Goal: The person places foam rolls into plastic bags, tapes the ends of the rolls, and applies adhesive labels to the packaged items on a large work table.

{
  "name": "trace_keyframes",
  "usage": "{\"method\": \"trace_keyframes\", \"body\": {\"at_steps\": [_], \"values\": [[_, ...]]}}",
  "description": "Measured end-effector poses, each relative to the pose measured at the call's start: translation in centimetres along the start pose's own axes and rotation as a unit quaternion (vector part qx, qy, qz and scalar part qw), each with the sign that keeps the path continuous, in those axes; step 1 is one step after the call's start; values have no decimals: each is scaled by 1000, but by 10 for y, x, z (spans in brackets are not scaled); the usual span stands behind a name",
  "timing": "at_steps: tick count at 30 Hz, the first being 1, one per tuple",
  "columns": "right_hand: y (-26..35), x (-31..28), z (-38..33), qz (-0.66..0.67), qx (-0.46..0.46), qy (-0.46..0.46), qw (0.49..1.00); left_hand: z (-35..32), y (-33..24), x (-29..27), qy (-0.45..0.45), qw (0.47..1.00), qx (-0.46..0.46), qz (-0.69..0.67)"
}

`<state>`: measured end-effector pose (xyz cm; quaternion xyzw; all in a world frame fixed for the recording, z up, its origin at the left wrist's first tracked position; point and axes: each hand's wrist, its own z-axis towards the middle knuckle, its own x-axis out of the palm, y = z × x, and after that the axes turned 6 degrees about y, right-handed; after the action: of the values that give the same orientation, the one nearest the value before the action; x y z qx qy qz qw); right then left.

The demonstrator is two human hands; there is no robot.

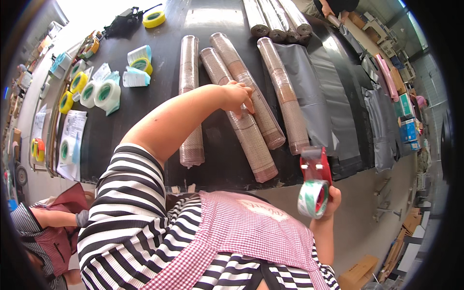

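My left hand (237, 98) is closed over the middle of a beige patterned roll (250, 145) in clear plastic wrap, thumb and fingers bent around it. A second wrapped roll (264, 116) lies close along its right side, near my fingertips. Another wrapped roll (192, 145) lies to the left, partly beneath my forearm in view, and one more wrapped roll (285, 94) to the right. Off the table's near edge, my right hand (332, 201) grips a red tape dispenser (324, 166) carrying a tape roll (309, 199) with a green core.
Black table (222, 145) below. White and yellow tape rolls (107, 93) and papers (73, 125) sit left; shiny wrapped rolls (278, 21) lie at the back. Grey sheeting (309, 92) covers the right side. Another person (50, 227) is at lower left, one more at the far end.
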<state>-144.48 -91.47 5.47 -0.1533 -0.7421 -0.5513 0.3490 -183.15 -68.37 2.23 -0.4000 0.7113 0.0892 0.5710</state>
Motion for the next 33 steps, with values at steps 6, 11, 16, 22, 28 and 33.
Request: {"method": "trace_keyframes", "body": {"at_steps": [6, 11, 16, 22, 28, 33], "values": [[15, -9, 10, -18, 47, -19, 999, 24, -31, 25, -44, 997, -45, -40], [10, -11, 7, -66, 12, 8, 998, 7, -84, 57, -328, 932, -137, 65], [3, -6, -10, -497, -125, 34, 858, -22, -174, 73, -220, 643, -55, -732], [-2, 19, -16, -767, -290, 217, 530, -55, -236, 101, -139, 432, -76, -888], [-8, 20, -25, -760, -287, 292, 504, -78, -256, 143, -207, 399, -66, -891], [-29, 23, -29, -752, -266, 313, 516, -86, -260, 153, -329, 533, -136, -767]]}}
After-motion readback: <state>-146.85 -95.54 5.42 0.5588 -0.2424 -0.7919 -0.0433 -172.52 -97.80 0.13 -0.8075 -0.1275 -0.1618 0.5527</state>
